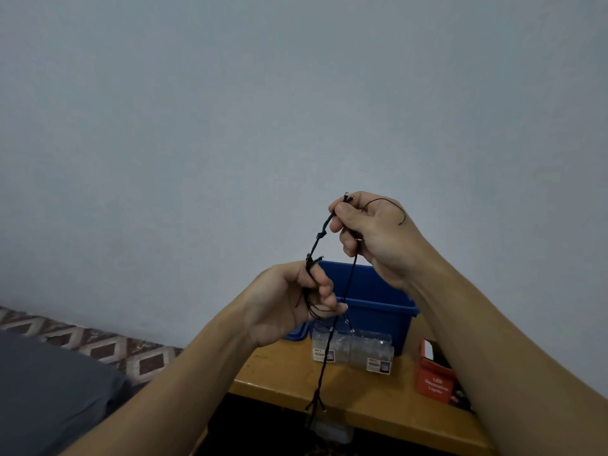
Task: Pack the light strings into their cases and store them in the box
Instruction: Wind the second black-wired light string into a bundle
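Two hands are raised in front of a plain wall, both on the same string [320, 234]. From my end this reads as the gathering step: the string is being wound into a bundle and has not yet gone into a case.

My right hand [375, 232] sits higher and pinches one end between thumb and forefinger, with a loose tail curling over its back. My left hand [289, 301] is lower, fingers curled round several loops. Between them the string is taut, and a second strand drops from the right hand past the desk [378, 406] edge. Something pale hangs near its lower end, too blurred for me to name.

The string is thin black wire, twisted and limp, with small knots and stubby side branches where the lamps sit. I judge it will snag on itself easily.

The cases [355, 352] are clear, hard plastic with small labels, and stand on the desk just in front of the box [378, 311], a blue plastic tub with a rolled rim. A red carton [432, 383] stands to their right. The desk is smooth yellowish wood.

Next I would need to draw up the hanging strand, keep the loops even and small enough for a case, and hold the bundle tight so it does not spring apart.
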Demonstrator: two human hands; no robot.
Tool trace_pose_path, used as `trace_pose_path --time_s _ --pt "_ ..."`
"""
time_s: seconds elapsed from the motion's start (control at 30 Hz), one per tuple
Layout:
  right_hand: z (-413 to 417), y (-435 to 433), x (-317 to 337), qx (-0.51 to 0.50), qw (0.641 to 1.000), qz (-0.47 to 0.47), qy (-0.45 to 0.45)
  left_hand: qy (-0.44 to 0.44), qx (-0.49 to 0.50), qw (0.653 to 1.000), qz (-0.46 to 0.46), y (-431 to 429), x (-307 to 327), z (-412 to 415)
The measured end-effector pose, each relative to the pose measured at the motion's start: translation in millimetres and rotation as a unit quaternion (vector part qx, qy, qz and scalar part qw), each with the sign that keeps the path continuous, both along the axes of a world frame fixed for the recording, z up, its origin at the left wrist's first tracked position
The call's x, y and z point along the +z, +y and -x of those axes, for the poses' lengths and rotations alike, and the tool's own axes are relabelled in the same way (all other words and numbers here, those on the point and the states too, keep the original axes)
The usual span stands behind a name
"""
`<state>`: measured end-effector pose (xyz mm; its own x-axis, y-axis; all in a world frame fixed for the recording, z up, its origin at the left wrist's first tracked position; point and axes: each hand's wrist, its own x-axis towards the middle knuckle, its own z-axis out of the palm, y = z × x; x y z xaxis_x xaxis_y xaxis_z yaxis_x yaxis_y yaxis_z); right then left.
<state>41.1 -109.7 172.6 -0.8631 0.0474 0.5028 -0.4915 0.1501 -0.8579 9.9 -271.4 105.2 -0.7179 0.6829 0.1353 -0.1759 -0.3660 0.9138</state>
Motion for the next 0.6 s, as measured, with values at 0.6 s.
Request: trace_pose_path --time_s 0.6 --pt "2.6 -2.1 -5.8 -0.024 0.999 0.022 0.006 -0.014 -0.046 0.985 0.167 -6.7 8.2 -2.6"
